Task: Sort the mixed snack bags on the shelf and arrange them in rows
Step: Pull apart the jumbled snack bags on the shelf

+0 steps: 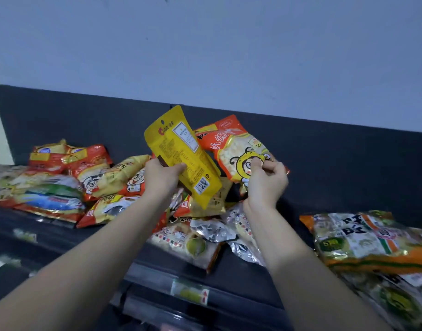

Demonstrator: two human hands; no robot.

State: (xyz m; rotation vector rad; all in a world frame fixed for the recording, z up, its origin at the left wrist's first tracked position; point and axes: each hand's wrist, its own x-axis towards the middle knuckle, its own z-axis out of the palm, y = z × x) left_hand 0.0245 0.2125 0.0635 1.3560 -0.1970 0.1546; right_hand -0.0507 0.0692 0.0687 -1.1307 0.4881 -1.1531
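Note:
My left hand [162, 178] grips a flat yellow pouch [181, 149] by its left edge and holds it upright above the pile, printed back toward me. Just to its right, my right hand [265, 180] pinches the lower part of an orange-red bag with a cartoon bee [236, 149], lifted off the shelf. Under both hands lies a loose heap of mixed snack bags [200, 235] on the dark shelf [243, 278]. Red and yellow bags with a cartoon face [102, 173] are piled at the left.
Stacked bags in green, blue and red wrappers [47, 199] lie at the far left. Orange and green bags [372, 237] sit at the right end, with more below them. A dark back panel [336, 158] rises behind the shelf. A price label [190, 292] marks the front rail.

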